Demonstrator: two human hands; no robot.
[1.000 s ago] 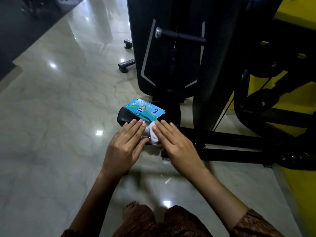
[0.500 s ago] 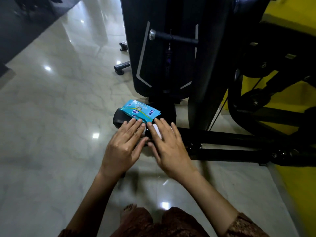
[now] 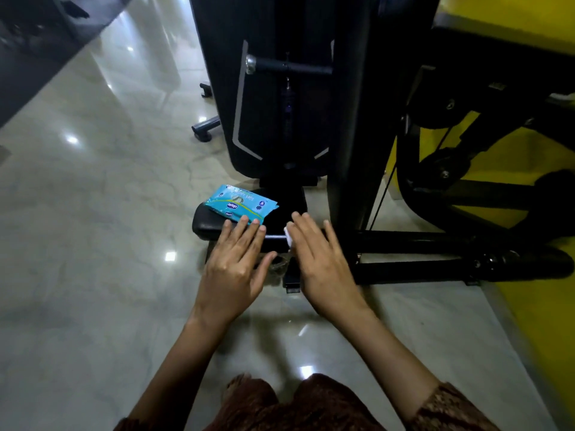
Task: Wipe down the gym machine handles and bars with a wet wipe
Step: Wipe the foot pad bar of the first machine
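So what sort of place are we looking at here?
Most likely a gym. A tall black exercise machine stands on a polished stone floor, with a grip bar across its front, a low padded seat before it, and heavy black frame tubes running along the floor.

Wet wipe [image 3: 288, 238]: white, bunched, mostly hidden beneath the flat fingers of the right hand [image 3: 323, 265], at the near end of a low horizontal black bar [image 3: 404, 239].
Wipe packet [image 3: 241, 205]: teal, lying flat on a black pad [image 3: 205, 223].
Handle [image 3: 292, 67]: black, horizontal, with a chrome end cap, mounted higher up.
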